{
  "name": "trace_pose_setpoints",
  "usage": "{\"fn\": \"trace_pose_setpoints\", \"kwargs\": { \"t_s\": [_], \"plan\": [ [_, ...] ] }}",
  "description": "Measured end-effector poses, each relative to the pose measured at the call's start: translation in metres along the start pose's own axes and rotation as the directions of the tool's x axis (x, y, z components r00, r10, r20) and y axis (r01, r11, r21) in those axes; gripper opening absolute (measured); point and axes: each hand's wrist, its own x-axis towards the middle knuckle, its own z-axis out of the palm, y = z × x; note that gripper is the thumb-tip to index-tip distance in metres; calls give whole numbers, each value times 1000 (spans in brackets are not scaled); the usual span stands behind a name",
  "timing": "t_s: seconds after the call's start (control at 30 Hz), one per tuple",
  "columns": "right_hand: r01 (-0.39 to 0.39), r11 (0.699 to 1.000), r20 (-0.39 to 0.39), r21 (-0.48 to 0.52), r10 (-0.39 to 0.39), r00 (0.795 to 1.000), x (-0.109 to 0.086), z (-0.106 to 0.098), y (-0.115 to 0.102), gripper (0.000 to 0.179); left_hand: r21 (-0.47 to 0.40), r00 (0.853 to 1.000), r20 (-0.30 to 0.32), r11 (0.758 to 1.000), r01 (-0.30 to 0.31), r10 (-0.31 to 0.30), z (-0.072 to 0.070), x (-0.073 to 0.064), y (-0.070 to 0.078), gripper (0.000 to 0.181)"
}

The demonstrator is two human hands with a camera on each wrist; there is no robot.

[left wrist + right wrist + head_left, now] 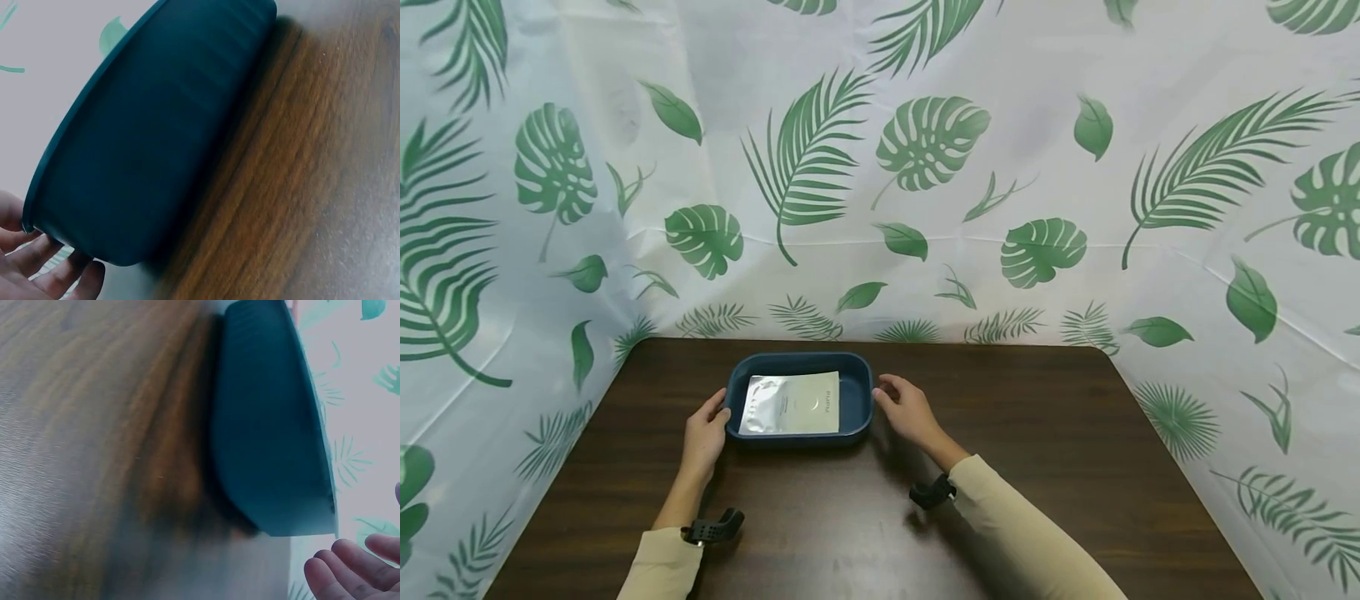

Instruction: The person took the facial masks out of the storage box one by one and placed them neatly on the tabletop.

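In the left wrist view, the far end of the dark blue tray (856, 404) is cut off by the frame and its interior is hidden behind the side wall. The left hand (703, 432) is cropped at that view's edge, and part of the right hand (912, 412) is cut off in the right wrist view. The print on the silver-and-cream sachet (792, 404) is too small to be read with certainty.

The tray is set on the brown wood-grain counter (1000, 417), left of the middle and near the far edge, its long axis running left to right. The sachet is laid flat inside, toward the left, its long axis likewise left to right, with the silver part at the left and the cream part at the right. The tray's left end is touched by the left fingers; whether its rim is pinched cannot be told. The right fingers (359, 565) are held loosely apart, just beside the right end, with nothing grasped.
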Motion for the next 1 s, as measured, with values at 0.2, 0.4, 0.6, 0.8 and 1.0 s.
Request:
{"fn": "trace_pose_setpoints", "kwargs": {
  "t_s": [0.2,0.4,0.6,0.8,1.0],
  "plan": [
    [-4,1000,15,-23,5,1000,8,-5,-11,38,-2,1000,2,1000,11,-11,2,1,0,49],
    [-12,999,64,-51,16,998,20,-2,-28,41,-15,999,-9,999,32,-32,-1,-1,2,49],
    [-45,999,125,-30,49,991,26,5,-41,43,-5,999,-16,999,41,-41,-1,-3,2,49],
    [-80,996,158,-35,85,984,31,16,-43,42,4,999,-1,999,33,-33,2,-4,2,49],
    [-146,989,167,-32,150,975,37,26,-44,45,15,1000,8,999,29,-29,3,-6,2,49]
  ]
}}
